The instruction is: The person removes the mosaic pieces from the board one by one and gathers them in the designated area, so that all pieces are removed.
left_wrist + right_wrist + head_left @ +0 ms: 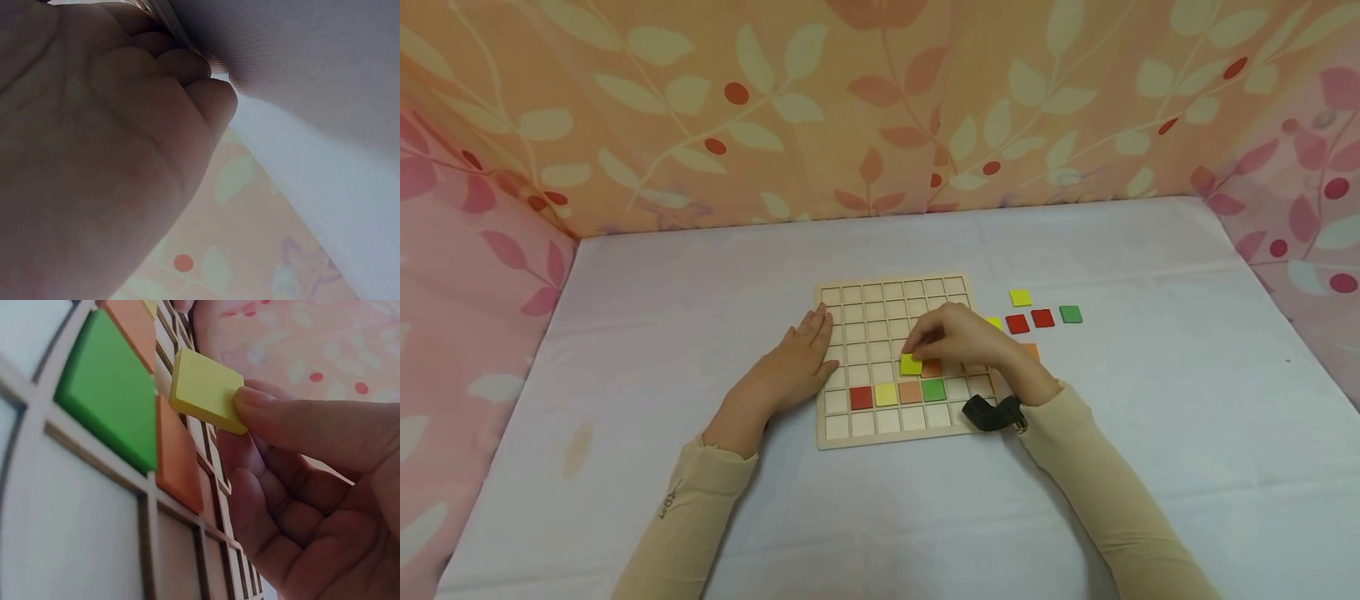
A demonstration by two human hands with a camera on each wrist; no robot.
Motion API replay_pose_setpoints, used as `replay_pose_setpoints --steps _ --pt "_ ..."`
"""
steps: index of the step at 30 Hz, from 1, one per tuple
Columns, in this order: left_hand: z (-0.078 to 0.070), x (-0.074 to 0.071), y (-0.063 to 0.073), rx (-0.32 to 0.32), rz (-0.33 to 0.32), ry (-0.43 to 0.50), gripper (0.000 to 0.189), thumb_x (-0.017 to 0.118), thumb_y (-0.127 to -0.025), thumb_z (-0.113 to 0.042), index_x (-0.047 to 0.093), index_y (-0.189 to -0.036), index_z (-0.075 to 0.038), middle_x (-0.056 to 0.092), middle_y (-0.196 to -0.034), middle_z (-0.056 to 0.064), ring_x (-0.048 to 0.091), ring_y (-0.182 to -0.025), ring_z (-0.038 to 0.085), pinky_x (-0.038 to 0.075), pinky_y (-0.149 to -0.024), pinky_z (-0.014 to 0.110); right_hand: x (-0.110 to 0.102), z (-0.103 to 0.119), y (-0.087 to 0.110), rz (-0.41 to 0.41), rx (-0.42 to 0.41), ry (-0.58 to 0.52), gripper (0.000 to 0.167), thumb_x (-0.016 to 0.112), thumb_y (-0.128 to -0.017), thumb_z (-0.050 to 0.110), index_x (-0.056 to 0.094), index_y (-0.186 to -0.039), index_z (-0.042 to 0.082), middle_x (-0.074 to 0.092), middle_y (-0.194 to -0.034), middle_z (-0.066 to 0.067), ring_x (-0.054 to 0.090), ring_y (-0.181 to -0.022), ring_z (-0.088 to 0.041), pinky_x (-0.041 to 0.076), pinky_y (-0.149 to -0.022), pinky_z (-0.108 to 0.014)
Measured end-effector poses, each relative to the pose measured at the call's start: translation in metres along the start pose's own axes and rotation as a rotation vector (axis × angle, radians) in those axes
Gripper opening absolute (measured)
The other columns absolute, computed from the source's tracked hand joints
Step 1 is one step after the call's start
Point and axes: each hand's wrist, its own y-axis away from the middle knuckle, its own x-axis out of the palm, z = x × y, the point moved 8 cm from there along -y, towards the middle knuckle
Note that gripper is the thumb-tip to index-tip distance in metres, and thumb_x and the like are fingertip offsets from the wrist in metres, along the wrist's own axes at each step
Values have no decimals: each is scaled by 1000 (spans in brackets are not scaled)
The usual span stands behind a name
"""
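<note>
A pale wooden grid board (pixel 856 333) lies flat on the white cloth. Between thumb and fingers my right hand (pixel 951 333) pinches a square yellow tile (pixel 209 390), tilted just over the board, left of an orange tile (pixel 932 368). One row nearer me sit a red tile (pixel 861 398), a second yellow tile (pixel 885 394), another orange tile (pixel 910 392) and a green tile (pixel 933 389), side by side in cells. My left hand (pixel 793 358) rests at the board's left edge, fingers extended; the left wrist view shows its palm (pixel 106 150) and fingertips against the edge.
Right of the board lie several loose tiles: a yellow one (pixel 1020 297), red ones (pixel 1042 318), a green one (pixel 1071 314), and an orange one (pixel 1030 350) partly behind my right wrist. A black wrist device (pixel 991 413) overlaps the board's near right corner. Patterned curtains (pixel 880 108) border the table.
</note>
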Motion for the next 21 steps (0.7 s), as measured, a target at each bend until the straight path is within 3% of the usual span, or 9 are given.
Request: replay_pose_setpoints --steps 7,21 --pt "-1 0 0 3 -8 2 69 43 -101 -28 6 -148 6 -4 -156 18 -1 -143 32 9 -114 48 -10 -6 9 -15 40 -63 10 70 -83 1 75 -90 5 71 -88 -3 64 -79 -16 53 -75 -29" --pt "0 0 1 8 -4 9 68 42 -101 -27 6 -148 6 -5 -156 18 -1 -143 32 9 -114 48 -24 -14 28 -40 73 -42 9 70 -83 2 75 -90 5 71 -91 -4 64 -80 -17 52 -74 -27"
